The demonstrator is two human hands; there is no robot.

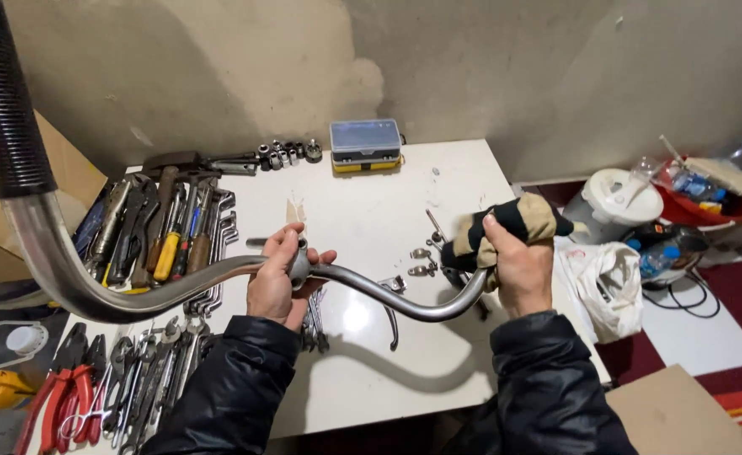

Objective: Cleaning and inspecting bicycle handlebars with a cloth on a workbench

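A curved chrome handlebar (101, 295) with a black ribbed grip (0, 109) at its near left end spans the view above a white table (371, 211). My left hand (280, 278) grips the clamp at the bar's middle. My right hand (514, 261) holds a black-and-tan cloth (510, 223) wrapped around the bar's right end. Both sleeves are black and padded.
Screwdrivers, pliers and wrenches (152, 227) lie along the table's left side, red-handled pliers (59, 404) nearer me. Sockets (287, 153) and a small blue-lidded box (364, 143) sit at the back. Small metal parts (421, 257) lie under the bar. Bags, a white bucket (615, 202) and bottles crowd the floor right.
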